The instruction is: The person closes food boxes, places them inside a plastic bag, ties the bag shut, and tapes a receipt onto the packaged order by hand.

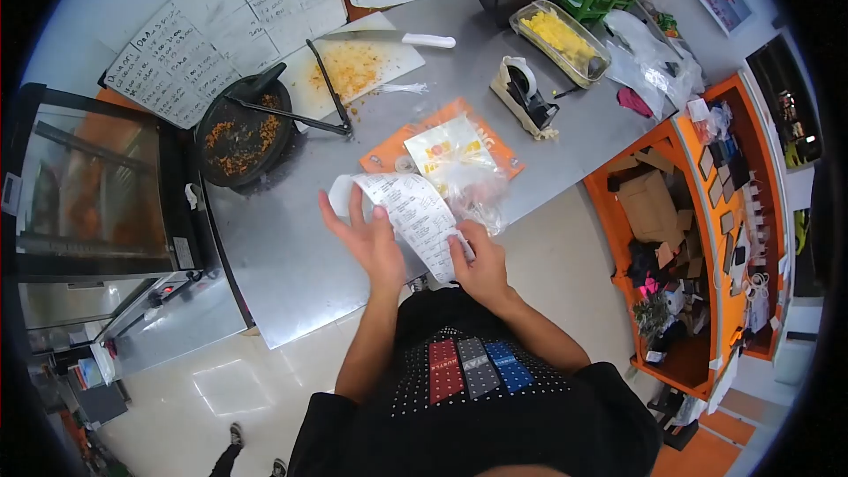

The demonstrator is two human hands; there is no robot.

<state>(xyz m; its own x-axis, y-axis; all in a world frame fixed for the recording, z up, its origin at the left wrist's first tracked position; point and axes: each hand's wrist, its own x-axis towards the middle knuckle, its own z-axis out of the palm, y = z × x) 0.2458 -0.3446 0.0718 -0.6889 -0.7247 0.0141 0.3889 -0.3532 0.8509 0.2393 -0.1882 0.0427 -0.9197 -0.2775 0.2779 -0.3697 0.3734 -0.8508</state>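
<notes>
A long printed receipt (411, 212) stretches between my two hands, its top end curling over. My right hand (481, 267) pinches the lower end between thumb and fingers. At the curled end is my left hand (373, 246), fingers spread apart, with the thumb and a finger against or just beside the paper; the exact contact is unclear. Just beyond the receipt lies a clear plastic bag (477, 184) with contents I cannot make out. A white printed paper packet (449, 146) sits by it, on top of an orange printed sheet (382, 157).
Farther back on the steel table (291, 256) are a knife (389, 37), a cutting board (305, 93) with crumbs, black tongs (331, 97) and a black mortar (243, 143). To the right stand a tape dispenser (523, 99) and a tray of yellow food (561, 40). A glass-fronted cabinet (97, 185) borders the left.
</notes>
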